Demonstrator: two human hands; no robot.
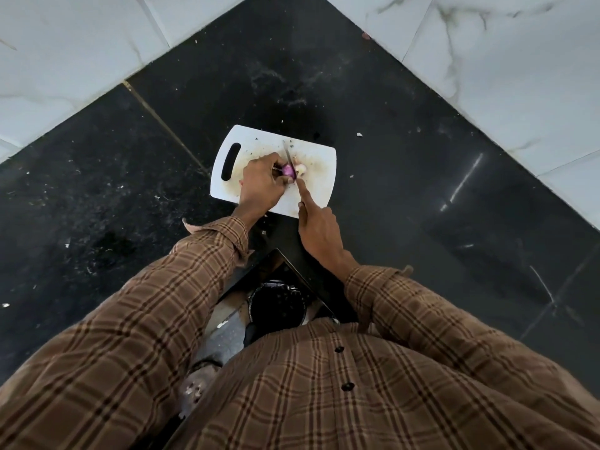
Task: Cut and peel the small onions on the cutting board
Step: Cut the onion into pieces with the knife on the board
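Observation:
A white cutting board [316, 186] with a slot handle lies on the black counter corner. On it sits a small purple onion [288, 170], pinched by the fingers of my left hand [261, 186]. My right hand [319, 227] grips a knife [288, 154], index finger stretched along the blade's back. The blade runs over the onion's right side. A pale peeled piece [302, 169] lies just right of the blade. The knife handle is hidden inside my right hand.
Black stone counter [389, 177] meets white marble wall tiles [506, 69] at a corner. Small scraps [359, 135] lie scattered on the counter. Below the counter edge a dark round bin [277, 308] stands on the floor.

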